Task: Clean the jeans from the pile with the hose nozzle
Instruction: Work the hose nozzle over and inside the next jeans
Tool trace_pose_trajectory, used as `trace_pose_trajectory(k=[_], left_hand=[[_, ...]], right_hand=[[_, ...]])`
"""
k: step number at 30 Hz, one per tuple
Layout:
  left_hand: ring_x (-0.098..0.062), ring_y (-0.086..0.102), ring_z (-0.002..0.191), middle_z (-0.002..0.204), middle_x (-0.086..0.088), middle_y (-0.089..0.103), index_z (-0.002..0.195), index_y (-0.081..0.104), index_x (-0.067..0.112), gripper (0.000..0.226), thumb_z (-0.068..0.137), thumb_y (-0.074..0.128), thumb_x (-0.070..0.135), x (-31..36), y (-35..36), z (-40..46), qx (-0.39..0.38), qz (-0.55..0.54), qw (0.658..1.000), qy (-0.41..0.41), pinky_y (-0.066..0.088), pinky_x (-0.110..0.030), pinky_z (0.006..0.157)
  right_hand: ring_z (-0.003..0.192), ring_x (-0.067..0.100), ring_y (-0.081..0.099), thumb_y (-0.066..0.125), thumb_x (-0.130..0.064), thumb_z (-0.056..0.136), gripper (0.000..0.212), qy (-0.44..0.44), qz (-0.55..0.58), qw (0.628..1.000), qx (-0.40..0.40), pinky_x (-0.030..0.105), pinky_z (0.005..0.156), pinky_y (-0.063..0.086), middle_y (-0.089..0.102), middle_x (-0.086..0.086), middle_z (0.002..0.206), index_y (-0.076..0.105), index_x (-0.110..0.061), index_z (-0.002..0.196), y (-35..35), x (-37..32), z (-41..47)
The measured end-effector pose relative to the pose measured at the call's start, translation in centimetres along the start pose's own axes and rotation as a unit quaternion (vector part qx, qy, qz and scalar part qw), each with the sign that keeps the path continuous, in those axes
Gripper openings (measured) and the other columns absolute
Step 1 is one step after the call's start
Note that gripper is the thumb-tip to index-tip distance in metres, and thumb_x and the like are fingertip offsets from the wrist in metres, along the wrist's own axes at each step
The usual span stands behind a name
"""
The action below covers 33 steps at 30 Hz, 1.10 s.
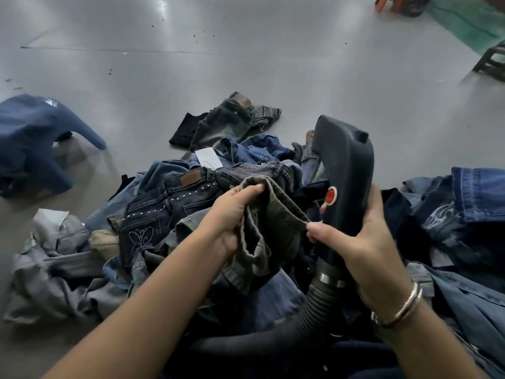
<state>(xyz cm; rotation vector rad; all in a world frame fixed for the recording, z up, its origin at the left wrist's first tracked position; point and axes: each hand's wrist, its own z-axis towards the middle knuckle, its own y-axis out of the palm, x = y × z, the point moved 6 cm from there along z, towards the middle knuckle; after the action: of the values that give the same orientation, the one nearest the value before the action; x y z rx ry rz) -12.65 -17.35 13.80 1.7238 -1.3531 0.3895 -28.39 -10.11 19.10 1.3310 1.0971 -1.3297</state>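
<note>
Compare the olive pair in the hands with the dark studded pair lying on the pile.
The olive jeans are plain grey-green; the studded jeans are dark blue with metal studs, a butterfly stitched on one pocket and a brown waist patch. The olive jeans are lifted and bunched, gripped by the left hand and pinched by the right hand, which also holds the hose nozzle; the studded jeans lie untouched on the pile. Both are crumpled.

matt plastic hose nozzle [344, 170], denim jeans pile [169, 214], glossy floor [246, 64]

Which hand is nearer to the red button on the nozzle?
Right. The right hand grips the nozzle just below the red button; the left hand holds olive jeans further left.
</note>
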Motion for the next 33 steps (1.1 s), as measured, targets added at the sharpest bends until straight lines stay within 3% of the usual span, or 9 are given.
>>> trace_pose_trajectory(k=[3, 7, 11, 13, 19, 22, 26, 29, 33], left_hand=[[-0.043, 0.056, 0.115, 0.129, -0.031, 0.053, 0.132, 0.049, -0.004, 0.053, 0.09, 0.059, 0.027, -0.8, 1.2, -0.1, -0.019, -0.02, 0.999, -0.016, 0.044, -0.056, 0.1], [-0.035, 0.065, 0.1, 0.118, -0.024, 0.064, 0.128, 0.056, 0.001, 0.076, 0.072, 0.062, 0.053, -0.7, 1.5, 0.0, -0.022, -0.04, 0.999, -0.007, 0.053, -0.046, 0.084], [-0.027, 0.07, 0.071, 0.085, -0.015, 0.072, 0.099, 0.071, 0.01, 0.048, 0.086, 0.053, 0.053, -0.9, 1.9, 0.0, -0.043, -0.022, 0.998, 0.05, 0.059, -0.041, 0.064], [-0.025, 0.07, 0.069, 0.084, -0.012, 0.073, 0.089, 0.072, 0.014, 0.043, 0.091, 0.049, 0.05, -1.8, 2.5, -0.1, -0.052, 0.003, 0.997, 0.056, 0.06, -0.041, 0.063], [-0.026, 0.061, 0.093, 0.108, -0.017, 0.061, 0.118, 0.056, 0.007, 0.059, 0.076, 0.06, 0.049, -2.3, 2.9, -0.9, -0.088, 0.001, 0.995, 0.051, 0.054, -0.033, 0.076], [-0.017, 0.064, 0.107, 0.118, -0.002, 0.068, 0.123, 0.055, 0.014, 0.045, 0.08, 0.067, 0.021, -2.5, 3.7, -2.2, -0.196, 0.013, 0.977, 0.079, 0.053, -0.03, 0.093], [-0.015, 0.05, 0.129, 0.14, 0.005, 0.053, 0.137, 0.041, 0.022, 0.069, 0.078, 0.059, -0.007, -2.5, 3.9, -3.8, -0.295, 0.134, 0.938, 0.126, 0.045, -0.026, 0.101], [-0.015, 0.048, 0.13, 0.139, 0.004, 0.053, 0.138, 0.041, 0.024, 0.057, 0.09, 0.051, -0.005, -2.8, 3.7, -3.8, -0.276, 0.127, 0.941, 0.146, 0.04, -0.027, 0.106], [-0.019, 0.062, 0.113, 0.122, -0.01, 0.066, 0.131, 0.051, 0.011, 0.042, 0.089, 0.044, 0.008, -2.9, 3.3, -3.4, -0.246, 0.008, 0.965, 0.093, 0.052, -0.027, 0.09]], right_hand=[[0.075, 0.006, 0.064, 0.077, 0.005, 0.069, 0.081, 0.009, 0.003, 0.999, -0.035, 0.022, 0.069, 0.055, 0.062, -0.009, 0.086, 0.04, -0.027, 0.134, 1.8, 0.2, -0.8], [0.059, 0.013, 0.061, 0.079, -0.003, 0.063, 0.071, 0.057, 0.094, 0.992, -0.068, 0.023, 0.055, 0.053, 0.06, 0.004, 0.079, 0.048, -0.018, 0.125, 2.5, 0.5, -1.1], [0.075, 0.017, 0.071, 0.084, -0.001, 0.063, 0.079, 0.067, 0.074, 0.995, -0.031, 0.028, 0.066, 0.058, 0.066, 0.005, 0.095, 0.047, -0.034, 0.124, 2.9, 1.4, -1.4], [0.08, 0.015, 0.071, 0.083, 0.004, 0.066, 0.086, 0.056, 0.042, 0.998, -0.002, 0.033, 0.073, 0.06, 0.061, 0.007, 0.105, 0.042, -0.036, 0.131, 3.0, 1.8, -1.2], [0.085, 0.017, 0.07, 0.073, -0.001, 0.064, 0.085, 0.009, 0.073, 0.996, 0.044, 0.029, 0.07, 0.058, 0.069, 0.001, 0.096, 0.04, -0.027, 0.138, 2.2, 1.3, -0.2], [0.078, 0.014, 0.071, 0.073, 0.004, 0.068, 0.081, 0.007, 0.105, 0.992, 0.076, 0.022, 0.062, 0.055, 0.068, 0.0, 0.092, 0.041, -0.023, 0.138, 1.4, 1.2, 0.5], [0.074, 0.02, 0.07, 0.072, 0.001, 0.067, 0.076, 0.011, 0.159, 0.981, 0.108, 0.031, 0.061, 0.056, 0.065, 0.011, 0.094, 0.044, -0.02, 0.134, 0.5, 1.1, 1.0], [0.082, 0.025, 0.07, 0.073, 0.003, 0.07, 0.071, 0.02, 0.186, 0.978, 0.091, 0.034, 0.067, 0.057, 0.066, 0.012, 0.095, 0.046, -0.018, 0.133, 0.7, 1.4, 1.1], [0.08, 0.026, 0.067, 0.068, 0.011, 0.077, 0.058, 0.037, 0.187, 0.978, 0.083, 0.035, 0.066, 0.057, 0.065, 0.011, 0.091, 0.051, -0.015, 0.126, 0.2, 1.5, 1.2]])
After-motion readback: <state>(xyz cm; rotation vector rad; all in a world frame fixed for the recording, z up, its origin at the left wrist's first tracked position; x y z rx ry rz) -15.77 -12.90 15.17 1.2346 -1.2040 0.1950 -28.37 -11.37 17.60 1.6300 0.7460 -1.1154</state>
